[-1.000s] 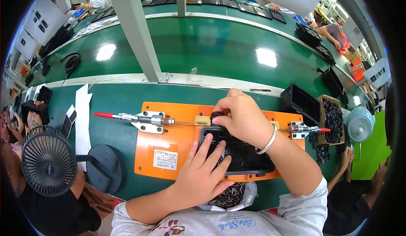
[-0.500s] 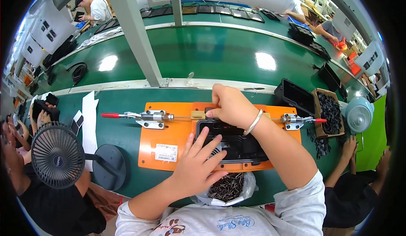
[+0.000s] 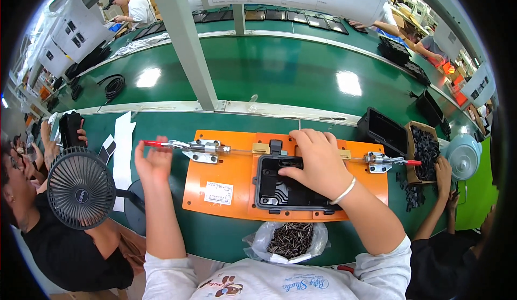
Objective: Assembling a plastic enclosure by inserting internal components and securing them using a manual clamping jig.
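A black plastic case [image 3: 269,196] sits open side up on an orange fixture board [image 3: 196,184]. My right hand [image 3: 323,163] grips the case's far side, the thumb inside it and the fingers over the far edge. Off the board's left end, my left hand [image 3: 154,165] is at the red handle [image 3: 153,143] of the left toggle clamp [image 3: 203,150], its fingers curled about the handle. The right toggle clamp [image 3: 377,160] has no hand on it. Brass-coloured blocks [image 3: 260,148] stand by the case's far edge, at the ends of the clamp rods.
A bag of screws [image 3: 291,241] lies before the board. To its right are a black bin [image 3: 383,130], a carton of small black parts [image 3: 424,152] and a light-blue fan [image 3: 464,157]. A dark fan [image 3: 81,192] stands left. Co-workers sit on both sides. A metal post [image 3: 188,52] rises behind.
My left hand has left the case and moved left to the clamp's red handle. My right hand has shifted slightly right along the case's far side and opened out its fingers over it.
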Tool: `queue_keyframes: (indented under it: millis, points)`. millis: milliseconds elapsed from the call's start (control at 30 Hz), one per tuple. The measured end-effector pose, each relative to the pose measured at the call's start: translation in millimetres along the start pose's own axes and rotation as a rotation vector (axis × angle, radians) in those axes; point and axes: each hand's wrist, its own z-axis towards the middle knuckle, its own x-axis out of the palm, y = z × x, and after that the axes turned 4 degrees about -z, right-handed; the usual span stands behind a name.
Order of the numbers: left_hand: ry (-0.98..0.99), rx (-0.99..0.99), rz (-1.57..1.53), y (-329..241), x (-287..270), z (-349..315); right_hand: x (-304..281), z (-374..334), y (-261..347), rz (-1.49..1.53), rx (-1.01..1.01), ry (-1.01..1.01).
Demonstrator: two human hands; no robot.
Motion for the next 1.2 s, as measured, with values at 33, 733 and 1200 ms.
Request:
queue_keyframes:
  millis: [33,733,1200]
  points:
    - [0.109,0.071,-0.050,-1,7,7,-1,3,0,0.003,0.001,0.001]
    - [1.122,1.250,1.761,92,60,-110,-47,-37,-44,0.519,0.262,-0.326]
    - [1.101,1.299,1.802,102,58,-117,-60,-113,-138,1.151,0.726,-1.334]
